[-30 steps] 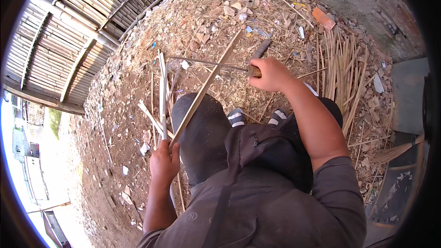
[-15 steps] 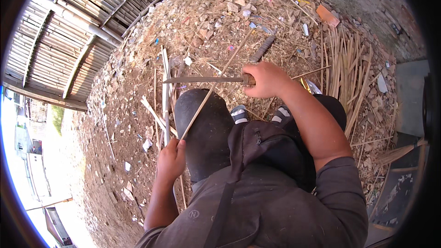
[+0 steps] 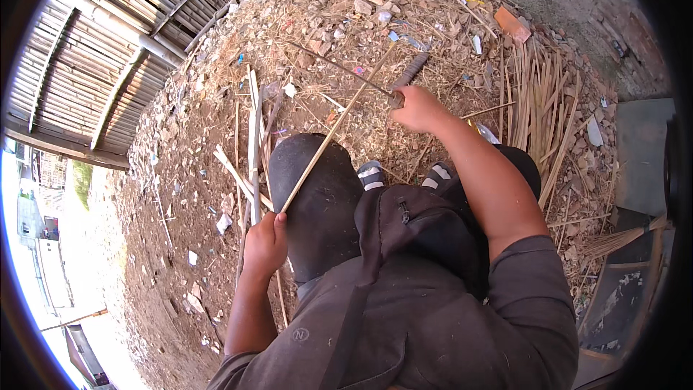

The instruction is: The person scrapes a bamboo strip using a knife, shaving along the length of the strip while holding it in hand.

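Note:
My left hand [image 3: 266,247] is closed around the near end of a long, thin bamboo strip [image 3: 325,143], which slants up and away to the right across my left knee. In my closed right hand [image 3: 419,110] is the handle of a knife [image 3: 336,65]. Its narrow dark blade points to the far left and crosses the strip in the picture; whether the two touch I cannot tell. Just beyond my right hand, a dark ridged rod-like piece [image 3: 413,68] lies on the ground. Pale split strips [image 3: 255,152] lie beside my left knee.
A pile of split bamboo strips [image 3: 538,108] lies on the right, near an orange brick piece [image 3: 512,25]. Rubble and litter cover the ground [image 3: 195,195]. A bamboo wall [image 3: 94,72] stands at the far left. A grey panel [image 3: 642,159] and a broom [image 3: 624,237] are at the right.
The knife has swung so its tip points farther away instead of straight left. My right hand has shifted slightly away and to the right. My left hand keeps hold of the strip.

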The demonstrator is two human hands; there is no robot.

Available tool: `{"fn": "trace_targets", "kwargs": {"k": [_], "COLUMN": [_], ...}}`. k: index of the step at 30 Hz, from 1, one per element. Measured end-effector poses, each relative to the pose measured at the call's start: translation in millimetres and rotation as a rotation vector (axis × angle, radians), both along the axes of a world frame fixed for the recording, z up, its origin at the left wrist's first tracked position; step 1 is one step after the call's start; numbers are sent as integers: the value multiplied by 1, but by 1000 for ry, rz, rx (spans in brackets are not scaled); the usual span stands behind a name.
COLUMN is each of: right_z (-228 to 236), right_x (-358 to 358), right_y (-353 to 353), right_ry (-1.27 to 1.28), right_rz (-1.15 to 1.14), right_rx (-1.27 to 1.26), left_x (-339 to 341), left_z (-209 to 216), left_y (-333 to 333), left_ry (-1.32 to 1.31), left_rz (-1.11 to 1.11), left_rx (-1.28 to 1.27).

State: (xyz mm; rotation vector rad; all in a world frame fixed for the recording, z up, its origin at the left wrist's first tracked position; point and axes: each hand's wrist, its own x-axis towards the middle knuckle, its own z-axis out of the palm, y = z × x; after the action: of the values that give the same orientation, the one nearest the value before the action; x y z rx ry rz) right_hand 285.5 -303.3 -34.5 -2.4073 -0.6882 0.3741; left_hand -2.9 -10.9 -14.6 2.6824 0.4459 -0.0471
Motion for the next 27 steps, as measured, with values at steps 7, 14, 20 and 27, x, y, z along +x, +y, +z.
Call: {"fn": "trace_targets", "kwargs": {"k": [7,14,20,27], "right_z": [26,4,-12,-12], "right_x": [-29,-4,1,3], "right_y": [23,6,-3,-4], "right_ry": [-120,-59,-109,-93], "right_rz": [166,-16,129,-78], "right_rx": [-141,51,-91,104], "left_x": [-4,2,-1,4], "left_z": [3,5,0,-4], "left_y": [0,-4,-2,2], "left_ry": [-5,26,-11,9], "left_rz": [9,37,-13,-2], "left_rx": [21,53,62,-16]}}
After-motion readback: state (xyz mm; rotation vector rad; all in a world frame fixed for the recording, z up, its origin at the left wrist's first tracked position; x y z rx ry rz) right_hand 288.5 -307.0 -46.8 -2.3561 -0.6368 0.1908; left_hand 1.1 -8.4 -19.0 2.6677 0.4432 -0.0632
